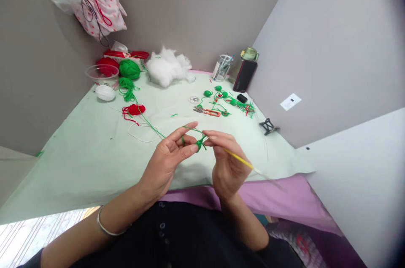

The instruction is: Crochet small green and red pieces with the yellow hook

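Observation:
My left hand (172, 152) pinches a small green crocheted piece (198, 144) between thumb and fingers, its index finger raised with green yarn over it. That yarn (147, 121) runs back across the table to a loose green tangle (127, 88). In my right hand (229, 158) is a crochet hook with a yellow handle (238, 158), held like a pencil. The hook's tip is close to the green piece, where a loop of yarn shows; whether the tip sits in the loop is too small to tell.
Orange-handled snips (207, 111) lie beyond my hands, beside several small green pieces (225, 95). Further back are white stuffing (167, 66), a green yarn ball (129, 69), a clear cup (222, 68) and a phone (245, 76). Red yarn (136, 109) lies left.

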The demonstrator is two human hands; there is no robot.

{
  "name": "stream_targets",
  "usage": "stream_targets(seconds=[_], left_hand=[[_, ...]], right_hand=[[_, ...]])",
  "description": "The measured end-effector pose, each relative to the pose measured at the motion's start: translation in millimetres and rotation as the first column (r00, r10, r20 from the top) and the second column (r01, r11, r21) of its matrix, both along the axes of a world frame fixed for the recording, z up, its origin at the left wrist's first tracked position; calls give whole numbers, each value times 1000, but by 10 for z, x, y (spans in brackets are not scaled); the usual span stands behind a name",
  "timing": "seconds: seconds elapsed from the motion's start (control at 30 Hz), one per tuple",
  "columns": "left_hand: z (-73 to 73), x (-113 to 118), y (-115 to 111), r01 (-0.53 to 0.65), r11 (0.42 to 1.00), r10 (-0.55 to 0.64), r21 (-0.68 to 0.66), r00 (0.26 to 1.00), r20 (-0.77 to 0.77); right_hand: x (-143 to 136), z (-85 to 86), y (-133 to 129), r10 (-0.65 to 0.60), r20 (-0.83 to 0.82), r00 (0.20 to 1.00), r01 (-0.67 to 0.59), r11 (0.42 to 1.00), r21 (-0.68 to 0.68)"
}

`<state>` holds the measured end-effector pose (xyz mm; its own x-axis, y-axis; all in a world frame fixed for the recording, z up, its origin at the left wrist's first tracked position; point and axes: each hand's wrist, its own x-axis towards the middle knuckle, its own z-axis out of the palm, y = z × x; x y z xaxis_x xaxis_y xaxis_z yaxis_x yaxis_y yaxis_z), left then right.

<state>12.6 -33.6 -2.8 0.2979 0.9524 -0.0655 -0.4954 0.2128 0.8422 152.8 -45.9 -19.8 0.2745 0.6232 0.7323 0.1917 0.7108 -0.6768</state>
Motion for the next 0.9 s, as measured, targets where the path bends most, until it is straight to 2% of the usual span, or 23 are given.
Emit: stream_targets(seconds=[0.07,0.13,0.23,0.33,0.47,0.57,0.67,0.77,0.9], left_hand=[[19,-9,5,34,999,-34,-35,999,9],[34,-24,15,47,998,-47,-37,999,6],[42,-46,26,37,999,-37,6,999,-19],[41,-60,26,11,998,-7,64,998,-57],[23,-73,29,-10,989,24,145,995,-93],[-16,-80,46,-26,980,51,196,991,-126],[-61,-84,60,-48,970,86,237,985,-152],[-83,-87,64,-78,960,126,270,978,-167],[-85,-89,68,-80,954,134,288,975,-175]], right_hand=[[33,21,33,156,-134,979,-169,981,-91],[74,44,65,261,-267,928,-309,938,-158],[115,65,75,313,-336,888,-392,898,-201],[122,73,36,299,-290,909,-366,906,-213],[111,87,-35,204,-113,972,-223,957,-186],[104,82,-69,119,68,991,-111,988,-105],[98,53,-78,84,192,978,-87,996,10],[95,31,-78,63,217,974,-76,996,55],[99,40,-76,70,196,978,-79,996,38]])
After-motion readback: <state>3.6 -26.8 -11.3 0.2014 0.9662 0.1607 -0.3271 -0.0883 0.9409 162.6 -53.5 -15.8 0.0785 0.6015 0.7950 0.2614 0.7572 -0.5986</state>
